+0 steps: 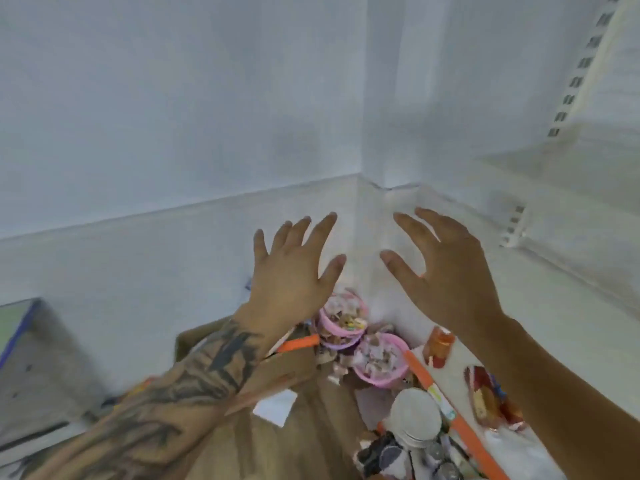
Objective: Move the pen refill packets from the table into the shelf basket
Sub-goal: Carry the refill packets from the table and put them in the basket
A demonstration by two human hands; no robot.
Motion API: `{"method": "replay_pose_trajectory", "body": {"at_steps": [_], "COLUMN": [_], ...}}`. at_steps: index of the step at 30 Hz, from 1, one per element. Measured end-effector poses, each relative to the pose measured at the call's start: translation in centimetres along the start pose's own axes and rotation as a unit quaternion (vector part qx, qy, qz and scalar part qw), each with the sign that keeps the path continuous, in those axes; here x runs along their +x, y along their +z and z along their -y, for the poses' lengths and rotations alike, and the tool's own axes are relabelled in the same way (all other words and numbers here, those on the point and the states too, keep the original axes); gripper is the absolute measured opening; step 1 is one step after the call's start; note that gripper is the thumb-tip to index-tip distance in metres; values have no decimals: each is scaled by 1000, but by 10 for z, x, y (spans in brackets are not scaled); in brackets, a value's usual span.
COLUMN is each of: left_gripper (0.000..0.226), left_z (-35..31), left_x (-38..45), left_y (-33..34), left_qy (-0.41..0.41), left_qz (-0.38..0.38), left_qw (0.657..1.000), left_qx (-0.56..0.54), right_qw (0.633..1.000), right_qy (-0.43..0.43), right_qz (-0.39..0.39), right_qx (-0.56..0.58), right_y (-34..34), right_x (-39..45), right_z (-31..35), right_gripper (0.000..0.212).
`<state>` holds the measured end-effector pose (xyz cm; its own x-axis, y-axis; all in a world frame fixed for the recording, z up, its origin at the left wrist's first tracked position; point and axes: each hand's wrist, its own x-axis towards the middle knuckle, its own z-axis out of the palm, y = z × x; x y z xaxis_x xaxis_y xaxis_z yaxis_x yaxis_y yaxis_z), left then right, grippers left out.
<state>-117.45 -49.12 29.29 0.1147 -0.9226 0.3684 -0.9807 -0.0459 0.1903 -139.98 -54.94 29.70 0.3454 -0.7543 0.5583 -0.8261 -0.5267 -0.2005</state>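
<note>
My left hand (pixel 294 271) and my right hand (pixel 446 271) are both raised in front of a white wall corner, fingers spread and straight, holding nothing. They hover side by side above two pink round baskets (pixel 381 358) full of small pale items. I cannot make out any pen refill packets for sure; the frame is blurred. A red and orange packet (pixel 485 400) lies on the white shelf at the lower right.
An orange-edged white shelf (pixel 457 424) runs along the right, under a slotted upright (pixel 581 64). An orange bottle (pixel 440 344), a white round lid (pixel 415 417) and dark clutter lie below. A brown cardboard box (pixel 284 375) sits under my left forearm.
</note>
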Motion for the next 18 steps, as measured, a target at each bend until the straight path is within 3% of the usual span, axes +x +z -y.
{"method": "replay_pose_trajectory", "body": {"at_steps": [8, 18], "left_gripper": [62, 61], "left_z": [177, 371], "left_x": [-126, -342], "left_y": [-112, -225], "left_qy": [-211, -429], "left_qz": [-63, -123], "left_qw": [969, 882], "left_qx": [114, 154], "right_qw": [962, 856], "right_qy": [-169, -374], "right_qz": [123, 212], "right_qx": [177, 288], "right_y": [70, 109], "right_x": [24, -21], "right_z": [227, 571], "right_gripper": [71, 70]}}
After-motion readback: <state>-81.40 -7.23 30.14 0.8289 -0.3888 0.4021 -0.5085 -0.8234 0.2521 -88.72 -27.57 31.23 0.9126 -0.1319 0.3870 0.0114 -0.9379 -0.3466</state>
